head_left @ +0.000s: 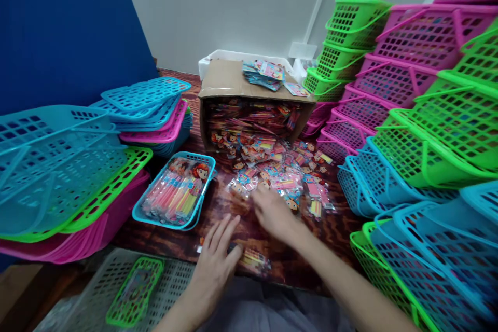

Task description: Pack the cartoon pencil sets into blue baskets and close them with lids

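My left hand (218, 257) rests at the table's front edge, fingers stretched out over a clear packet of coloured sticks (254, 259). Part of that packet is hidden beneath the palm. At the near side of a loose heap of similar packets (286, 179), my right hand (270, 210) has its fingers curled down and together; what lies under the fingertips is hidden. Left of both hands stands a blue basket (142, 218) filled with cartoon-topped packets (175, 187).
Behind the heap, a cardboard box (223, 80) on its side spills packets; flat cards (264, 75) lie on top. Stacked pink baskets (424, 36), green baskets (352, 23) and blue baskets (361, 181) crowd the right. Nested baskets (58, 166) stand left. A grey crate (175, 272) sits below.
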Motion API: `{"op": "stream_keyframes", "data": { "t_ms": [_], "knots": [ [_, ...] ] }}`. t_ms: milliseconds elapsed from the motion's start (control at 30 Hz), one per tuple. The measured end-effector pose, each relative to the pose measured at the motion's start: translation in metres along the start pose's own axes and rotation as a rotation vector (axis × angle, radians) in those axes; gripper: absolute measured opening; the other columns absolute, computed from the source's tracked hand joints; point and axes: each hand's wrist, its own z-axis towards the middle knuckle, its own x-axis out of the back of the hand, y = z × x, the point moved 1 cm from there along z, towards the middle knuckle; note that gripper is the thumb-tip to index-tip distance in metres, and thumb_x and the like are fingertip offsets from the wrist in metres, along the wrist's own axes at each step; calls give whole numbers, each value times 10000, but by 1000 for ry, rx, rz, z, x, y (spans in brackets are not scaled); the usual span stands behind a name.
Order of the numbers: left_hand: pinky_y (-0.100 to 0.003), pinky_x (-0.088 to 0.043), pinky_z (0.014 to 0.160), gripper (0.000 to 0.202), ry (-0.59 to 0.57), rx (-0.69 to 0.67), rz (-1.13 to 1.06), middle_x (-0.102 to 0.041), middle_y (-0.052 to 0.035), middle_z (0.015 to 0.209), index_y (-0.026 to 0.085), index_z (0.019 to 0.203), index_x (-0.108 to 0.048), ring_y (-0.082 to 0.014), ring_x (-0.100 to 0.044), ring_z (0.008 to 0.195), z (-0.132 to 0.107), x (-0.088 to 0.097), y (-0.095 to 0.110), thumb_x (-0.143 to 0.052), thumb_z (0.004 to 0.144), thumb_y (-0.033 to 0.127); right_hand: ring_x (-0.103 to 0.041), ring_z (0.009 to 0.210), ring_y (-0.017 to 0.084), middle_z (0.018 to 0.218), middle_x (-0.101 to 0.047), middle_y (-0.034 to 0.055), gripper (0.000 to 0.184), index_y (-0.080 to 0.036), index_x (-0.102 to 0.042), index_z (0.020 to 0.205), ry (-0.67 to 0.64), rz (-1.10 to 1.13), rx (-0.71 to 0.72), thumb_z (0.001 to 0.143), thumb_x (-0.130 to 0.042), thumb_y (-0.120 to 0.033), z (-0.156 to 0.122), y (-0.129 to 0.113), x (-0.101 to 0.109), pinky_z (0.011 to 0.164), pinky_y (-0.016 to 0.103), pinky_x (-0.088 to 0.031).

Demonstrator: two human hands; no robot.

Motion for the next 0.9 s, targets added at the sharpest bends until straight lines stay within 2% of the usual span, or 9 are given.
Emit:
{"op": "stream_keyframes", "data": {
  "t_ms": [67, 100, 200, 267, 367, 467, 600, 800, 900],
  "knots": [
    [-600, -248, 1131, 179, 75, -33, 5, -410, -130, 1481, 196, 894, -603, -335, -327, 1392, 5, 1, 0, -439, 967, 203, -602, 934, 195, 1044, -657, 80, 219, -176, -657, 977, -122, 171, 70, 829, -521, -86, -23, -18, -14, 809, 277, -430],
    [-611, -205, 1149, 186, 70, -54, 3, -481, -123, 1418, 202, 891, -603, -313, -391, 1350, 8, 2, 0, -435, 971, 212, -613, 907, 181, 1012, -671, 56, 181, -184, -671, 952, -191, 271, 101, 826, -561, -114, -29, -20, -16, 792, 259, -437],
    [-570, -196, 1171, 198, -75, -101, -20, -652, -57, 1066, 212, 992, -599, -213, -585, 1042, 10, 3, -3, -417, 953, 142, -630, 836, 148, 905, -703, 1, 142, -207, -700, 928, -326, 451, 113, 891, -563, -216, -27, 6, -6, 760, 228, -452],
    [-507, -284, 1142, 281, -152, -107, -28, -652, -49, 1001, 185, 1128, -567, -200, -592, 954, 9, 3, -5, -418, 912, 83, -623, 892, 160, 953, -708, 15, 211, -212, -689, 984, -170, 293, -51, 941, -483, -216, -14, 40, 10, 808, 253, -449],
    [-448, -403, 1026, 515, -191, -86, 22, -627, -104, 1129, 128, 1376, -417, -237, -570, 1017, 10, 4, -5, -448, 866, 56, -514, 1170, 248, 1237, -620, 133, 352, -179, -626, 1182, 34, 4, -264, 874, -485, -81, 1, 84, 24, 987, 379, -354],
    [-414, -454, 897, 467, -321, -39, 62, -617, -83, 1082, 183, 1340, -479, -248, -561, 970, 15, 7, -1, -487, 885, 80, -488, 1170, 284, 1194, -610, 171, 336, -138, -646, 1113, 4, -37, -273, 814, -525, -43, -2, 97, 15, 984, 412, -332],
    [-410, -443, 876, 186, -455, 22, 44, -592, -65, 1028, 207, 1076, -615, -245, -537, 954, 18, 11, 2, -519, 931, 141, -566, 902, 196, 934, -644, 44, 86, -182, -669, 901, -97, 14, -216, 846, -607, -201, -24, 97, 7, 823, 297, -405],
    [-376, -433, 865, 252, -463, 23, 6, -577, -64, 1085, 218, 1168, -584, -233, -510, 989, 11, 9, 0, -523, 939, 135, -576, 959, 226, 954, -652, 115, 174, -156, -696, 837, -154, -255, -246, 913, -564, -242, -46, 118, 30, 830, 303, -392],
    [-374, -438, 857, 279, -467, 42, 26, -577, -63, 1090, 223, 1187, -581, -234, -513, 996, 8, 7, 1, -525, 932, 123, -571, 994, 263, 959, -665, 147, 165, -146, -713, 892, -170, -321, -244, 898, -549, -173, -47, 116, 28, 857, 338, -374]
  ]
}}
